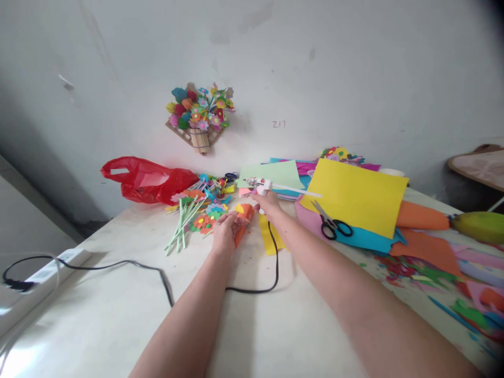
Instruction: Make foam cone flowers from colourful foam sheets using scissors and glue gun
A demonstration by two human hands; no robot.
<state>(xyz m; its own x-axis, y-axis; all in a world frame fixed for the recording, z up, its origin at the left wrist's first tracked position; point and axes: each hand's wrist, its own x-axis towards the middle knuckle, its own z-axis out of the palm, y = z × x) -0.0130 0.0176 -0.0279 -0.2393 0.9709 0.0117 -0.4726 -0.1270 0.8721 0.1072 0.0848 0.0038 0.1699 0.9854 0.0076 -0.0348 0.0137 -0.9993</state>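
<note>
Out in front of me my right hand is closed round the handle of a hot glue gun, white with a dark pattern. A long white glue stick sticks out of its back to the right, and a black cord trails from below. My left hand pinches a curved orange foam sheet with a yellow patch at its top; the hand hides part of it. Foam flowers and pale green strips lie left of my left hand. A yellow strip lies below the right hand.
At right, black-handled scissors rest on yellow and blue sheets, near scattered scraps. A red plastic bag stands at back left. A power strip sits at the left edge. A flower basket hangs on the wall.
</note>
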